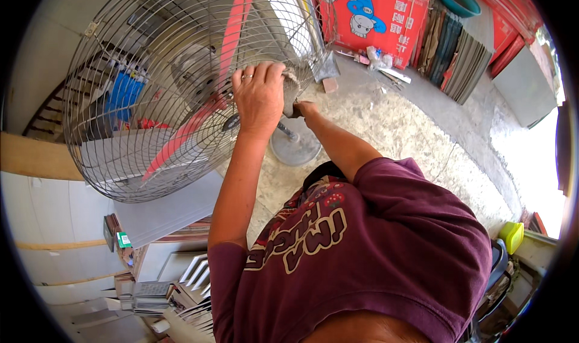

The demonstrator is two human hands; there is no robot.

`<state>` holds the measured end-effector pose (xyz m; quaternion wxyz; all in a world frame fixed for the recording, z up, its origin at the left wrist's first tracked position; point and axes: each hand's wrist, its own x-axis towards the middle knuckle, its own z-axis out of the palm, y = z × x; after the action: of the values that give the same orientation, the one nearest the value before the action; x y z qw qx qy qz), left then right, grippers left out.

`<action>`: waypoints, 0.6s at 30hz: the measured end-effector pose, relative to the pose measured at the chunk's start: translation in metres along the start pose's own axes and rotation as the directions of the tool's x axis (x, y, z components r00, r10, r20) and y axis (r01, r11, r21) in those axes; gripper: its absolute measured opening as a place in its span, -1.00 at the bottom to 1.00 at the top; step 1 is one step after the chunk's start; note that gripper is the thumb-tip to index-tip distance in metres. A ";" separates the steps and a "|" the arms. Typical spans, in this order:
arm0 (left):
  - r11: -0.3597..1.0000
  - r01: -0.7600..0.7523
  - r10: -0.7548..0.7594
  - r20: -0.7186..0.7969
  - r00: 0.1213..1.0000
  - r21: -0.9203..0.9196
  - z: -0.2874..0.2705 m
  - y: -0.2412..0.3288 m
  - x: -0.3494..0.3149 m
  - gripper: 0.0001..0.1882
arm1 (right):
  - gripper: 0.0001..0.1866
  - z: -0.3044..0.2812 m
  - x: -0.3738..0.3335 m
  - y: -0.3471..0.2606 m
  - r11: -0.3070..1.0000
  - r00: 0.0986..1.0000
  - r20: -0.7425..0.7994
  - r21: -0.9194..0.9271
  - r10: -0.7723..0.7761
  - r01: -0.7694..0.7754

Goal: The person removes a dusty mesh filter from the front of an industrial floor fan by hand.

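A large pedestal fan with a round wire guard and pinkish-red blades stands in front of me to the left. My left hand, wearing a ring, is curled over the back of the guard beside the dusty grey motor housing. Just under that housing, my right hand is closed at a dark part of the fan's neck; its fingertips are partly hidden. Below both hands, the round grey base rests on the floor.
Red printed cartons and stacked flat boards line the far right, with a green basin on top. Small scraps lie near the cartons. A grey panel is at left. A yellow-green container sits at lower right.
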<state>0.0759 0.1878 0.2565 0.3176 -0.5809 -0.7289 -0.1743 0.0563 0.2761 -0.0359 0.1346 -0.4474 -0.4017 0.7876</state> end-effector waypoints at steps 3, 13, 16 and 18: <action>0.994 -0.108 0.108 0.044 0.993 0.007 0.013 0.003 0.017 -0.75 | -0.85 0.013 -0.006 0.001 0.998 0.998 -0.027 -0.001 0.060 -0.060; 0.916 -0.402 0.400 0.116 0.909 -0.012 0.046 0.006 0.066 -0.87 | -0.86 0.038 -0.008 0.024 0.901 0.973 -0.095 0.405 0.212 -0.157; 0.894 -0.447 0.441 0.134 0.887 0.017 0.053 0.004 0.077 -0.89 | -0.93 0.040 -0.010 0.018 0.884 0.955 0.131 0.362 0.265 -0.295; 0.884 -0.466 0.457 0.139 0.878 0.037 0.055 0.002 0.082 -0.90 | -0.95 0.049 -0.012 0.014 0.839 0.956 0.153 0.459 0.249 -0.292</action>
<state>0.0532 0.2833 0.2702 0.3232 -0.7363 -0.5936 -0.0311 0.0255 0.2348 -0.0260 0.1103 -0.4177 -0.1336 0.8919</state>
